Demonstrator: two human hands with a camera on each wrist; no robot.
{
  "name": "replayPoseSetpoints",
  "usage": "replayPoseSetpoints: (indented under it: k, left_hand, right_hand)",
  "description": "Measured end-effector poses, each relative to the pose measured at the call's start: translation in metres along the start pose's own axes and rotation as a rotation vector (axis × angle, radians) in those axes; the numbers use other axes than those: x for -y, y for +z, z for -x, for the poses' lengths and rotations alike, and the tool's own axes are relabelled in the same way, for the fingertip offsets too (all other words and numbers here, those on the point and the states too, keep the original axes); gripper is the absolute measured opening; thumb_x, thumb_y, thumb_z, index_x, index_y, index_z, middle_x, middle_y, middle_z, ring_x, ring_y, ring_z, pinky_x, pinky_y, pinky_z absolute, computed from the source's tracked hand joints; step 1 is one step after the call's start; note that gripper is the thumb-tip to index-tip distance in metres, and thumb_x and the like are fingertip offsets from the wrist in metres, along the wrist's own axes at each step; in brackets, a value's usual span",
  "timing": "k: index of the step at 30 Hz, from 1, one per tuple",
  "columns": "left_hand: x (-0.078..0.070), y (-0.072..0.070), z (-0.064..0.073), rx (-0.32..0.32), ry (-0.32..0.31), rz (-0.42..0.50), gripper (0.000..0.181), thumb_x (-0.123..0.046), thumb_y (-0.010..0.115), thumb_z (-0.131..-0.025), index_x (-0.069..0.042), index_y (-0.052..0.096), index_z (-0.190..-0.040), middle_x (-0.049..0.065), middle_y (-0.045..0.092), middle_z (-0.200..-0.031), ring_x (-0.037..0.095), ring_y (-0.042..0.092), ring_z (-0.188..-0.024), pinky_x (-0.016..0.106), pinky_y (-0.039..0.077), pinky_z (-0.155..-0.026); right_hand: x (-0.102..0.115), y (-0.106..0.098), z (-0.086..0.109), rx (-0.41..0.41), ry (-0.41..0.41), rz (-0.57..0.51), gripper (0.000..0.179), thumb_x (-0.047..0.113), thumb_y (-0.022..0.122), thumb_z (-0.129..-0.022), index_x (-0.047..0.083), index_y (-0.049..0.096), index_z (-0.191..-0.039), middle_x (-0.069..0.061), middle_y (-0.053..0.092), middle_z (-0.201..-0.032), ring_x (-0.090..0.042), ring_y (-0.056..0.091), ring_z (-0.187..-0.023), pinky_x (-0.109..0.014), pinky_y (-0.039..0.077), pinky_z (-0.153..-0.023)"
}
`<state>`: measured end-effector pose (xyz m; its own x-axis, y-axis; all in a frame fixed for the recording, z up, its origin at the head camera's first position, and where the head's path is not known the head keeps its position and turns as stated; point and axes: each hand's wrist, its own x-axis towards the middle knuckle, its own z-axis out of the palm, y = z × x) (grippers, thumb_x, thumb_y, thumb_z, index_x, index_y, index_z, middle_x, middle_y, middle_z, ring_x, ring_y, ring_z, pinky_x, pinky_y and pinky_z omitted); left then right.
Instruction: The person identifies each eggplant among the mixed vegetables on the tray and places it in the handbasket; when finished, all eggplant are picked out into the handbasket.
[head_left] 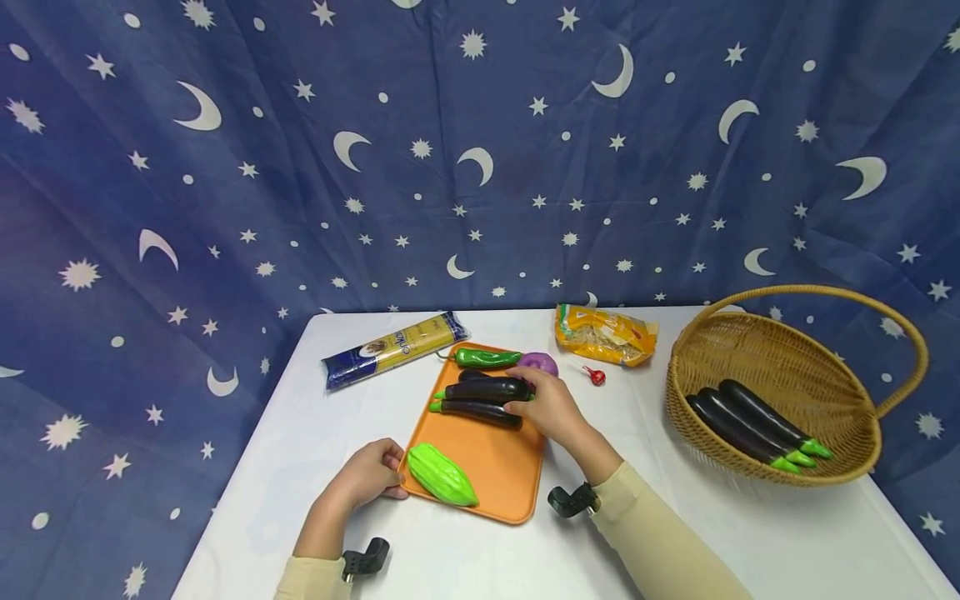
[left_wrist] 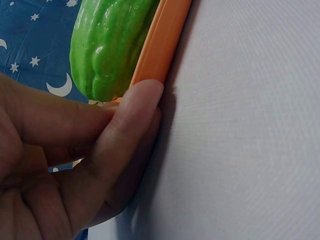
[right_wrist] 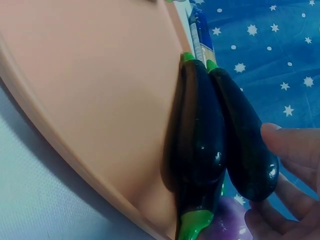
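My left hand [head_left: 371, 473] pinches the near left corner of the orange tray [head_left: 498, 467] between thumb and fingers. Just inside that corner lies a bright green ridged gourd [head_left: 442, 475], seen close up in the left wrist view. Over the tray's far part, my right hand [head_left: 553, 407] holds a dark eggplant [right_wrist: 245, 140] by its rounded end, thumb on one side and fingers on the other. Beneath and beside it are two more eggplants, one in front [head_left: 480, 412], one behind [head_left: 471, 375]. A green chili pepper [head_left: 483, 358] and a purple onion [head_left: 538, 362] are at the tray's far edge.
At right stands a handled wicker basket [head_left: 750, 342] with three eggplants [head_left: 757, 425] inside. A blue and gold pasta pack [head_left: 397, 350] lies behind the tray at left. An orange bag [head_left: 603, 333] and a small red thing [head_left: 596, 377] are behind at right, before a starry curtain [head_left: 480, 167].
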<state>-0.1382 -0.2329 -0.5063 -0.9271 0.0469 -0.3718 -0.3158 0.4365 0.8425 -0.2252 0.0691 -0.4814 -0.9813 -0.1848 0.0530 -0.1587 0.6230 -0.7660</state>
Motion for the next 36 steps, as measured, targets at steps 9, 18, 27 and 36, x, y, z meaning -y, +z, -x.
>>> replayPoseSetpoints:
  k: [9, 18, 27, 36]
  left_hand:
    - [0.000, -0.001, 0.001, 0.000, -0.003, -0.014, 0.030, 0.017, 0.064, -0.078, 0.005, 0.058, -0.104, 0.013, 0.050, -0.089, 0.021, 0.064, -0.064, 0.036, 0.063, -0.060]
    - [0.002, 0.000, 0.001, -0.001, 0.001, 0.002, 0.030, 0.019, 0.064, -0.078, 0.005, 0.058, -0.104, 0.013, 0.049, -0.088, 0.022, 0.063, -0.065, 0.037, 0.064, -0.061]
    - [-0.002, 0.000, 0.002, -0.002, 0.002, -0.019, 0.029, 0.018, 0.064, -0.079, 0.005, 0.058, -0.105, 0.013, 0.050, -0.089, 0.021, 0.062, -0.065, 0.036, 0.063, -0.060]
    - [-0.001, 0.000, 0.002, -0.007, -0.006, -0.031, 0.029, 0.018, 0.065, -0.080, 0.005, 0.058, -0.105, 0.013, 0.050, -0.089, 0.021, 0.062, -0.065, 0.036, 0.063, -0.060]
  right_hand:
    - [-0.001, 0.005, -0.002, 0.004, 0.000, -0.001, 0.052, 0.013, 0.085, -0.080, 0.015, 0.068, -0.129, -0.009, 0.065, -0.130, -0.031, 0.058, -0.121, -0.052, 0.045, -0.109]
    - [-0.004, 0.011, -0.005, -0.006, -0.021, 0.026, 0.049, 0.012, 0.084, -0.081, 0.014, 0.069, -0.128, -0.010, 0.066, -0.128, -0.031, 0.058, -0.120, -0.052, 0.046, -0.109]
    - [-0.007, 0.014, -0.006, -0.033, -0.032, 0.030, 0.045, 0.013, 0.084, -0.082, 0.016, 0.070, -0.125, -0.010, 0.067, -0.124, -0.031, 0.060, -0.117, -0.052, 0.047, -0.106]
    - [-0.008, 0.013, -0.004, -0.052, -0.023, -0.006, 0.045, 0.013, 0.084, -0.082, 0.016, 0.071, -0.125, -0.009, 0.068, -0.124, -0.030, 0.060, -0.115, -0.050, 0.048, -0.105]
